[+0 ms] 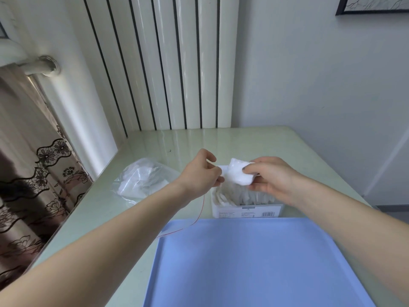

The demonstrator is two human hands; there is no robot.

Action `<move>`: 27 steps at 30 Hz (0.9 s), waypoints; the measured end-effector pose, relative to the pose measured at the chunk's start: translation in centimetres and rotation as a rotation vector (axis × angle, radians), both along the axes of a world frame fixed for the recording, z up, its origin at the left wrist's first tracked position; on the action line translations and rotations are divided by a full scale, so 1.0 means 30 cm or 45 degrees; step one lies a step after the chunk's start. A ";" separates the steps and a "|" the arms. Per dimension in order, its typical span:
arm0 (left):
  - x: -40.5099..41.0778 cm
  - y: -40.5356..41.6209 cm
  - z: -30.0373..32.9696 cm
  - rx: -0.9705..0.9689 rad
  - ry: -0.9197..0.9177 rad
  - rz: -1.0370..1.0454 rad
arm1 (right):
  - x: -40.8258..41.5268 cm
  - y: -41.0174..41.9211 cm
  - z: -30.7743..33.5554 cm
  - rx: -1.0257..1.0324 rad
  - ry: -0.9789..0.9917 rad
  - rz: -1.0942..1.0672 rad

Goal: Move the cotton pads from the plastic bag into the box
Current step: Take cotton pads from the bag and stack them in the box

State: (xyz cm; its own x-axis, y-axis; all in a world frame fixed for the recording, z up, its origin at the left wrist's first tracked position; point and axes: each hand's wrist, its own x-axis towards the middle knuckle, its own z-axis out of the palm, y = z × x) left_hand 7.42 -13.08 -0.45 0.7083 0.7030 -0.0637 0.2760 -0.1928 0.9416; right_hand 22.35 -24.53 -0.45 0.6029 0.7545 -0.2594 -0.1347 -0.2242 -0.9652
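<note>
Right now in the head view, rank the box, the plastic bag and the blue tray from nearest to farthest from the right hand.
From the right hand, which holds cotton pads:
1. Box, directly below it.
2. Blue tray, below it in the picture, toward the person.
3. Plastic bag, off to the left, beyond the left hand.

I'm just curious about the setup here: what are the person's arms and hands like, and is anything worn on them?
Both forearms are bare, with no sleeves or gloves in view. The left hand has a thin red thread hanging from its wrist. The right hand shows a dark-painted thumbnail. No rings or watch are visible.
</note>
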 end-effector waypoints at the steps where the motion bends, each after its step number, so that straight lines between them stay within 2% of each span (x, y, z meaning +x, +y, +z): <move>1: -0.005 0.002 0.000 0.063 0.073 -0.024 | 0.016 -0.001 0.012 -0.071 -0.149 -0.019; 4: -0.024 -0.003 -0.001 0.328 0.320 -0.129 | 0.050 -0.009 0.044 -0.366 -0.601 0.071; 7: -0.026 -0.008 -0.014 0.515 0.471 -0.201 | 0.035 -0.007 0.064 -0.588 -0.945 0.267; 11: -0.014 -0.012 -0.037 0.577 0.600 -0.217 | -0.022 0.016 0.032 -0.616 -1.338 0.447; 16: -0.003 -0.003 -0.067 0.562 0.715 -0.211 | -0.064 0.030 0.019 -0.762 -1.797 0.486; 19: 0.014 -0.005 -0.078 0.548 0.721 -0.186 | -0.080 0.038 0.000 -0.797 -1.744 0.608; 24: 0.029 -0.009 -0.084 0.543 0.730 -0.161 | -0.084 0.066 -0.045 -0.750 -1.224 0.505; 27: 0.030 -0.001 -0.089 0.527 0.743 -0.174 | -0.087 0.075 -0.054 -0.711 -1.100 0.505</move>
State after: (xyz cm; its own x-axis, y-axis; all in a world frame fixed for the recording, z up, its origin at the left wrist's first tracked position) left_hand 8.33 -13.13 -3.11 0.7232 0.6590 -0.2063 0.6592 -0.5698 0.4908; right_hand 19.72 -22.29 -2.08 0.4867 0.8422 -0.2319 0.7146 -0.5365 -0.4489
